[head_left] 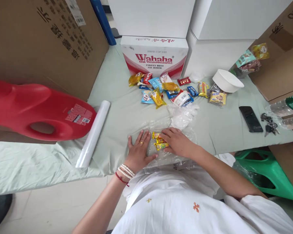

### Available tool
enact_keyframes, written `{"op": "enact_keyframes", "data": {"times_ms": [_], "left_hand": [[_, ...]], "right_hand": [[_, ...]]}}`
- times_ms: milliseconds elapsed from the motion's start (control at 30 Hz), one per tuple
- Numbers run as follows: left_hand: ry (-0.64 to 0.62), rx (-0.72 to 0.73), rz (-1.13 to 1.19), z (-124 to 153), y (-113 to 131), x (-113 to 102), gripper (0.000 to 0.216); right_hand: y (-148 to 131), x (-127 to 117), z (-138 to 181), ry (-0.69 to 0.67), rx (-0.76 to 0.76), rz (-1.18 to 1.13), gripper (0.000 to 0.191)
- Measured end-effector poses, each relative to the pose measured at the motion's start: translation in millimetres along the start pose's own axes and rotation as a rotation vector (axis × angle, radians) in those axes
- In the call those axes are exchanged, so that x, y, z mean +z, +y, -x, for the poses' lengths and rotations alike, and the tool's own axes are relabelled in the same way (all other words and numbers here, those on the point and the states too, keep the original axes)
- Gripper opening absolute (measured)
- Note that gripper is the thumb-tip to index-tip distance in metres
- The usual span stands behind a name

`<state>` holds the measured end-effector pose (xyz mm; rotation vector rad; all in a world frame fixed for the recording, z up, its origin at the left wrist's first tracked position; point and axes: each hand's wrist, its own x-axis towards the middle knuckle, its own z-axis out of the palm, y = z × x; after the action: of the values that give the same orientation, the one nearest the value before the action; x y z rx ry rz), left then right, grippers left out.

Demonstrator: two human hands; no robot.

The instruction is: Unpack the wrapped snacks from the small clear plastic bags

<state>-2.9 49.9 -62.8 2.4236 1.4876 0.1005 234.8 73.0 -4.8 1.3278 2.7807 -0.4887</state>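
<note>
My left hand [139, 149] lies flat, fingers spread, pressing on a clear plastic bag [171, 130] spread on the pale green cloth near the front edge. My right hand [177, 140] rests palm down on the same bag, fingers touching small yellow snack packets [159, 140] that sit between my two hands. I cannot tell whether the packets lie inside or on top of the bag. A bracelet of white beads and a red cord circle my left wrist.
A pile of several snack packets [172, 89] lies farther back, before a Wahaha carton [154, 56]. A white film roll [94, 133] and red jug [36, 109] are at left. A white bowl [227, 80], black phone [250, 119], keys [269, 123], bottles [286, 105] sit at right; a green object [268, 172] is below.
</note>
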Motion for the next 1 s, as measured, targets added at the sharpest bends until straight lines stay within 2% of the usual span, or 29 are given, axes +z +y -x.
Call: {"op": "enact_keyframes", "data": {"times_ms": [67, 167, 233, 267, 367, 400, 467, 567, 667, 767, 833, 933, 1000], "left_hand": [[0.033, 0.008, -0.01, 1, 1, -2, 0.092], [0.2, 0.044, -0.01, 11, 1, -13, 0.088], [0.309, 0.161, 0.02, 25, -2, -20, 0.077], [0.321, 0.259, 0.05, 33, -4, -23, 0.072], [0.205, 0.551, 0.123, 53, -9, -21, 0.058], [0.171, 0.598, 0.124, 57, -11, -17, 0.051], [0.16, 0.605, 0.111, 59, -15, -10, 0.034], [0.185, 0.534, 0.207, 51, -21, -9, 0.023], [0.145, 0.345, 0.372, 32, -27, -22, 0.022], [0.121, 0.062, 0.378, 6, -28, -35, 0.032], [0.121, -0.089, 0.295, -11, -26, -36, 0.037], [0.15, -0.226, 0.169, -28, -20, -27, 0.032], [0.232, -0.299, 0.122, -32, -16, -18, 0.023]], "right_hand": [[0, 3, 1, 0.044, -0.051, 0.001, 0.066], [1, 3, 16, 0.156, -0.094, -0.034, 0.069], [4, 2, 41, 0.25, -0.133, -0.116, 0.065], [7, 3, 57, 0.289, -0.156, -0.167, 0.063], [19, 15, 105, 0.293, -0.203, -0.22, 0.061], [23, 23, 118, 0.274, -0.202, -0.191, 0.058], [31, 37, 132, 0.252, -0.173, -0.124, 0.041], [39, 42, 130, 0.271, -0.144, -0.202, 0.021], [46, 24, 111, 0.228, -0.11, -0.426, 0.023], [56, -1, 88, 0.142, 0.104, -0.519, 0.031], [62, -14, 74, 0.027, 0.286, -0.432, 0.032], [62, -36, 56, -0.191, 0.476, -0.153, 0.03], [55, -52, 45, -0.176, 0.534, -0.005, 0.032]]}}
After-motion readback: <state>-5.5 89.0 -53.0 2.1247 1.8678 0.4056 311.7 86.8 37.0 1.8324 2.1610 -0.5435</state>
